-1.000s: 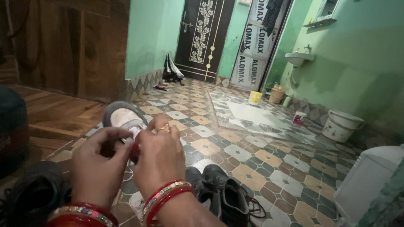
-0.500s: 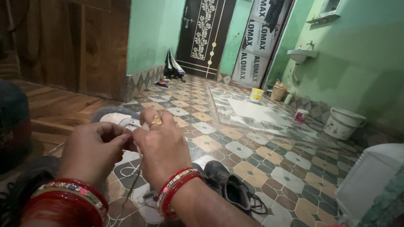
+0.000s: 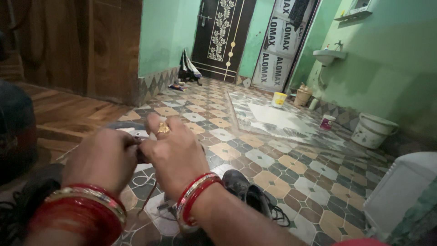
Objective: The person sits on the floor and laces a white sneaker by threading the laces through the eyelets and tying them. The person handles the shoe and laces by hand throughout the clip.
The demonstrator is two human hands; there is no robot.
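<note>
Red bangles ring both wrists as the left hand (image 3: 104,157) and right hand (image 3: 175,155) meet, fingertips pinched together over a grey-and-white shoe (image 3: 132,132) mostly hidden behind them; what they pinch cannot be made out. A thin lace (image 3: 148,198) hangs below. Just right, a black shoe (image 3: 248,193) lies on the patterned tile floor (image 3: 282,168). Farther right sits a white bucket (image 3: 374,130); a small yellow tub (image 3: 278,99) stands near the far dark door (image 3: 221,36).
</note>
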